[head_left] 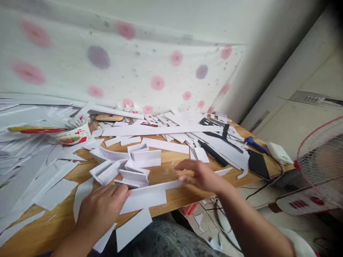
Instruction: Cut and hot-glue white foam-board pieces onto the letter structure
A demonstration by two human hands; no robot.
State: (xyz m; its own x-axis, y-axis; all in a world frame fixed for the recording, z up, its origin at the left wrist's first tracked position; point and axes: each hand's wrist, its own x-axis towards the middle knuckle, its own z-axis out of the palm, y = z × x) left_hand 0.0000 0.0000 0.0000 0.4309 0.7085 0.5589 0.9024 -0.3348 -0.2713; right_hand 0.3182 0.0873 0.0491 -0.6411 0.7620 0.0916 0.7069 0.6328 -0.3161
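Note:
My left hand (pixel 103 204) is at the near table edge, fingers together, with its fingertips against a flat white foam board piece (pixel 147 197). A narrow white strip runs along that piece's upper edge towards my right hand (pixel 199 174). This hand is slightly blurred above the wood, thumb and fingers apart, and no object shows in it. Just beyond my left fingertips, several small folded white pieces (pixel 146 158) stand in a cluster. A loose white rectangle (pixel 134 228) overhangs the table's front edge.
White offcuts and long strips (pixel 160 130) cover the back of the wooden table (pixel 171 164). A paper tub (pixel 77 135) with pens stands left. To the right lie a black-handled tool (pixel 213 153), a blue glue gun (pixel 255 144), a black pad (pixel 258 164) and cables. A fan (pixel 321 160) stands beside the table.

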